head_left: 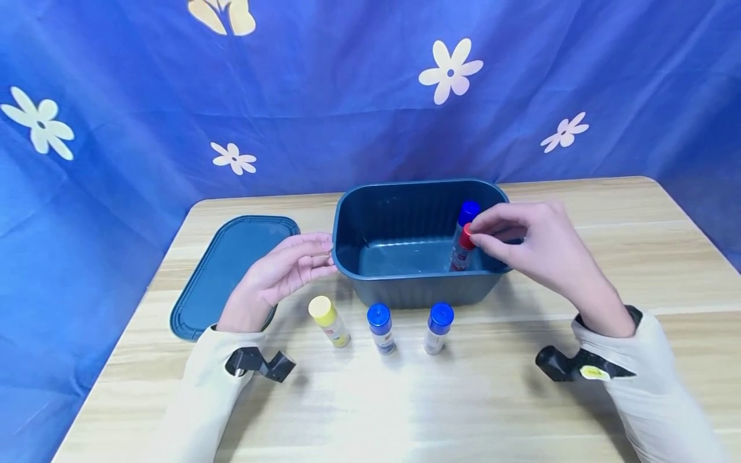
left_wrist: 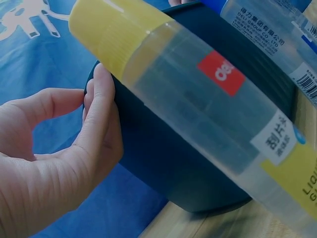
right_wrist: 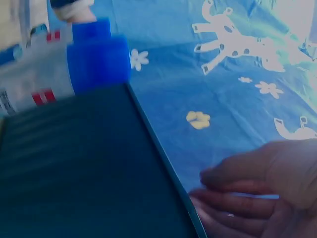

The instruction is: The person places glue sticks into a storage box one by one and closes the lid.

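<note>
A dark teal plastic box (head_left: pixel 405 289) stands on the table. At its left end my left hand (head_left: pixel 292 263) holds the rim, thumb and fingers against the wall, as the left wrist view also shows. Inside the box, on the right, my right hand (head_left: pixel 535 241) pinches the red cap of a glue bottle (head_left: pixel 461 259). Behind that bottle is a blue-capped glue bottle (head_left: pixel 468 211), partly covered. In front of the box stand a yellow-capped liquid glue bottle (head_left: pixel 330 323) and two blue-capped glue bottles (head_left: pixel 380 329) (head_left: pixel 438 329). The box wall hides the red-capped bottle from the right wrist view.
A dark teal lid (head_left: pixel 226 270) lies flat left of the box, partly behind the left hand and forearm. A blue cloth (head_left: pixel 347 96) with white flowers hangs behind the wood-grain table (head_left: pixel 492 399).
</note>
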### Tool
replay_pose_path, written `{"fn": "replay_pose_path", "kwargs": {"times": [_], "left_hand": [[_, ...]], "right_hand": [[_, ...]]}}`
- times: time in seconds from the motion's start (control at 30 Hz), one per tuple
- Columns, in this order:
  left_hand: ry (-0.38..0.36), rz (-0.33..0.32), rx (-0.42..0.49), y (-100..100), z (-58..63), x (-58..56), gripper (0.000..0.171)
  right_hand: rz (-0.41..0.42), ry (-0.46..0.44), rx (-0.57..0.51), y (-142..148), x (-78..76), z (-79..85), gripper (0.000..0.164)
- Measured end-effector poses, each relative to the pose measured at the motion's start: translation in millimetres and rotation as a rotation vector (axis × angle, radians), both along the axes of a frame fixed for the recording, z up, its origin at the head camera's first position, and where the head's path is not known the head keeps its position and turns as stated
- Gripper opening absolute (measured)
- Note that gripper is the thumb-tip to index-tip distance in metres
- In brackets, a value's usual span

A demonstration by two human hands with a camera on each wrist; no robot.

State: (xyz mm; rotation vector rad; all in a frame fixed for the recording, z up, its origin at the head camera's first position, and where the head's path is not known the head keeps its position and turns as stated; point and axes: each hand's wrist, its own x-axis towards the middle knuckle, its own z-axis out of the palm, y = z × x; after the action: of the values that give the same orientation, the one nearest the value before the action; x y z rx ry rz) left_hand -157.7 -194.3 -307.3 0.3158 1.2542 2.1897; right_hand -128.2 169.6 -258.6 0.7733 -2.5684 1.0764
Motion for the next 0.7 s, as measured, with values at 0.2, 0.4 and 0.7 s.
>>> {"fn": "replay_pose_path", "kwargs": {"times": [0.2,0.4,0.7], "left_hand": [[0.011,0.004,0.004,-1,-3.9,1.2,0.026],[-0.001,0.001,-0.01,-1,-4.2,-0.2,0.027],[-0.005,-0.006,-0.004,1,-3.5,-2.0,0.026]], "right_hand": [[0.143,-0.064,-0.103,-1,20.2,-5.7,0.016],[0.246,-0.162,-0.115,-2,34.4,-17.3,0.02],[0.368,-0.237,-0.075,-13,36.5,-38.2,0.037]]}}
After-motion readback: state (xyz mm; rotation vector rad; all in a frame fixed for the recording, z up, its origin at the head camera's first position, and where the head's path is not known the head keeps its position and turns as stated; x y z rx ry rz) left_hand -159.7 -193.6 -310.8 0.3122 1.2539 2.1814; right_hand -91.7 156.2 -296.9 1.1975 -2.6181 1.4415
